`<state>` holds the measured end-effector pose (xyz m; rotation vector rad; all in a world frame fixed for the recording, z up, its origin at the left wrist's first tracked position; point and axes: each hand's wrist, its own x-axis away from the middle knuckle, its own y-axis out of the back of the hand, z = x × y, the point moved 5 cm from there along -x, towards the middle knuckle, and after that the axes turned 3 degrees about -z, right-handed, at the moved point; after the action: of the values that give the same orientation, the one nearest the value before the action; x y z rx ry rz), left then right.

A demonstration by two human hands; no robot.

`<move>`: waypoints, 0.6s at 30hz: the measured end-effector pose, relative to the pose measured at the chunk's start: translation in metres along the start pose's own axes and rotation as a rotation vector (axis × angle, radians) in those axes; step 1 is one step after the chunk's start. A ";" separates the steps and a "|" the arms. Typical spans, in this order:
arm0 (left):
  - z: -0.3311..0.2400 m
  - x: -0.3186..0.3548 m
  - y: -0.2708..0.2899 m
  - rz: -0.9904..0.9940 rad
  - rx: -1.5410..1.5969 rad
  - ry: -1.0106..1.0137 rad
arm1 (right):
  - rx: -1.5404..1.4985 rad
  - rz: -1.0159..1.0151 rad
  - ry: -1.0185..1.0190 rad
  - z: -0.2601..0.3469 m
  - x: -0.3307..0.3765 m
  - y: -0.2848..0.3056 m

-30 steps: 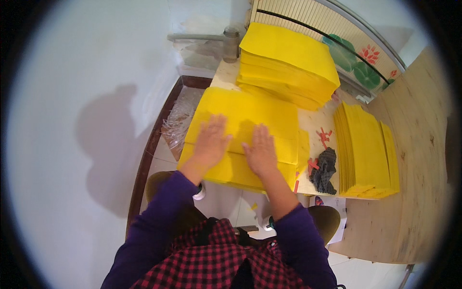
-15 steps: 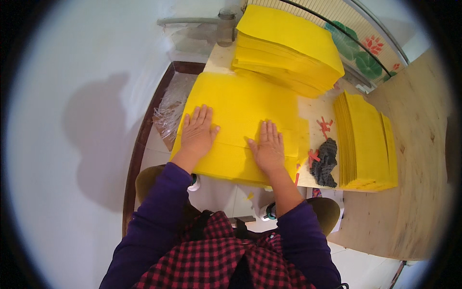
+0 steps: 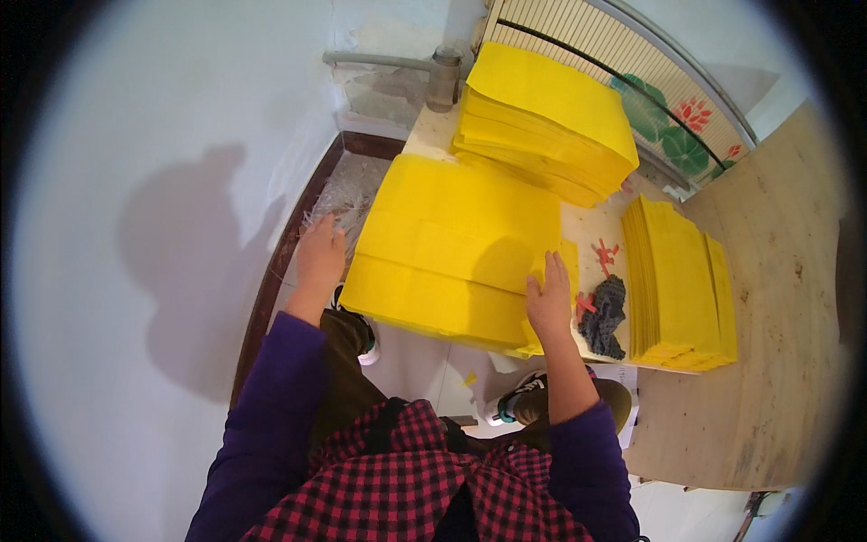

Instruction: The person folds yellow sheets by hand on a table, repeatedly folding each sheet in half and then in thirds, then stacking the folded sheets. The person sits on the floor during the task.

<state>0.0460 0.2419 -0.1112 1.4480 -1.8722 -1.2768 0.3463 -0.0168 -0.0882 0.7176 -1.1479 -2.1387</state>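
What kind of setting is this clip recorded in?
Probably a small workshop or home workspace for handling paper. Three stacks of yellow sheets cover a plain worktable, with a bare plywood board on the right and a whitewashed wall on the left.

Take the sheet stack in front of you as the reference. Your left hand lies against its left edge; your right hand rests at its right near corner. Behind it sits a taller stack. To its right lies a dark glove, and beyond that a third stack. A wooden board lies farthest right.
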 end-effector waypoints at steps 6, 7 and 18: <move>-0.005 0.049 -0.013 0.348 1.307 0.592 | -1.409 0.125 -0.674 -0.005 0.057 -0.014; -0.011 0.056 -0.019 0.389 1.482 0.694 | -1.534 0.099 -0.733 -0.005 0.061 -0.018; -0.030 0.047 -0.043 0.331 1.796 0.983 | -1.903 -0.157 -0.841 -0.018 0.048 -0.038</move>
<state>0.0749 0.1856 -0.1422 1.6007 -2.0267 1.5567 0.3168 -0.0444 -0.1380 -1.0080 0.9425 -2.4560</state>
